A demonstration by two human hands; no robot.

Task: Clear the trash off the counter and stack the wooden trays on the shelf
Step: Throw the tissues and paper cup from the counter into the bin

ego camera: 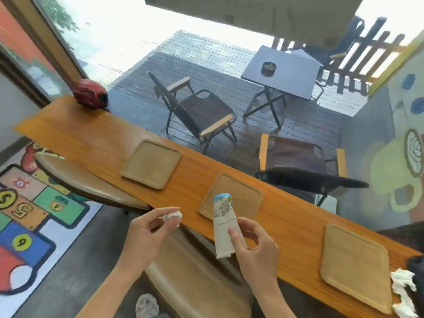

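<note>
Trash was in both our hands, held above the near edge of the tabletop (pixel 91 143). Our right hand (pixel 257 251) gripped a flattened paper cup (pixel 223 223), fingers (pixel 234 237) clamped on its lower half, the cup tilted with its blue-printed end up over the middle tray (pixel 250 198). Our left hand (pixel 146 230) pinched a small crumpled white wad (pixel 172 216) between thumb and fingertips, just beside the tabletop's edge. Three wooden trays lay flat along the tabletop, well apart: the left tray (pixel 151 164), the middle one, and the right tray (pixel 353 265). A crumpled white napkin (pixel 402 288) sat at the right tray's far right end, touching a dark object we could not make out. A red helmet-like item (pixel 90 94) rested at the tabletop's far left end. Padded stools (pixel 195 278) stood beneath us.
</note>
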